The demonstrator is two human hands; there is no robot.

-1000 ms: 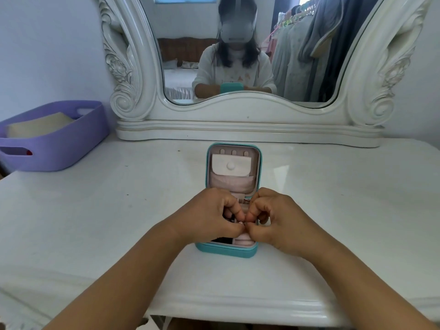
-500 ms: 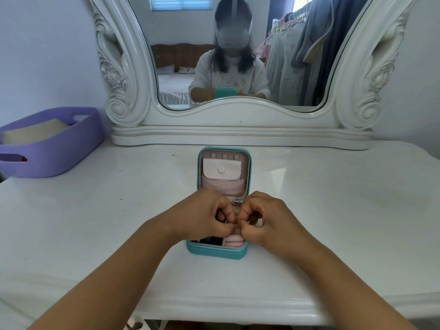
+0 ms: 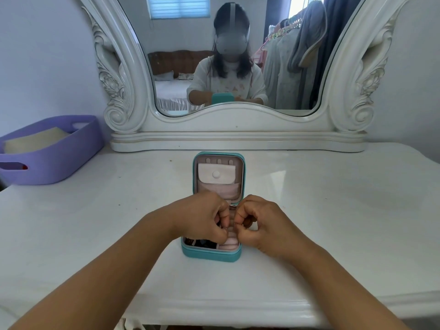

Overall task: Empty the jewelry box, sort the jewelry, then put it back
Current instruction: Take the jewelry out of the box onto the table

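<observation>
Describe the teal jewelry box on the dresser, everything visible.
The small teal rectangular jewelry box lies open on the white dresser top, lid back toward the mirror. The pale pink lining shows a snapped flap pocket and three small tabs in the lid, ring rolls and dark items in the base. Both hands, left and right, work over it with curled fingers.

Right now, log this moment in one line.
jewelry box: open on dresser | left hand, right hand: over tray, fingers curled | held item: unclear
</observation>
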